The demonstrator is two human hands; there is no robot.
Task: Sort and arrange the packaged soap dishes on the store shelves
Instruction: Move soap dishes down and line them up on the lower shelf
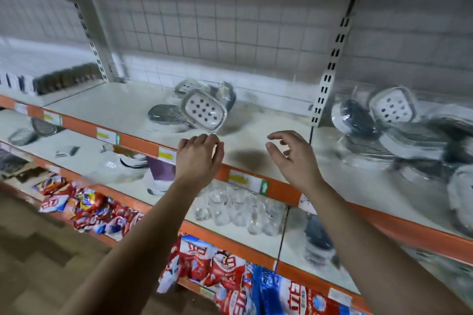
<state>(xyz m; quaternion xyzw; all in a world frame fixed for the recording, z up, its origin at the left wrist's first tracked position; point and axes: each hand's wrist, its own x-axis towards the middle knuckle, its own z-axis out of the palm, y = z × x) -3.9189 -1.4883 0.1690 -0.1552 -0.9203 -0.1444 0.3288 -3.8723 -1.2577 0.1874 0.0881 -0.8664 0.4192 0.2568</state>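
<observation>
A packaged white soap dish (204,110) with dark holes leans tilted on the white shelf (122,107), in a small cluster with a grey dish (163,114) and another wrapped one behind (189,86). My left hand (198,156) hovers just in front of that dish, fingers loosely curled, holding nothing. To its right, my right hand (291,153) is over the shelf, fingers relaxed and empty. A larger heap of wrapped soap dishes (391,120) fills the shelf bay on the right.
An orange shelf edge (143,144) with price labels runs diagonally under my hands. The shelf below carries clear glass cups (240,208) and a few dishes. Red and blue detergent bags (225,266) lie lower still. A slotted upright post (330,69) splits the two bays.
</observation>
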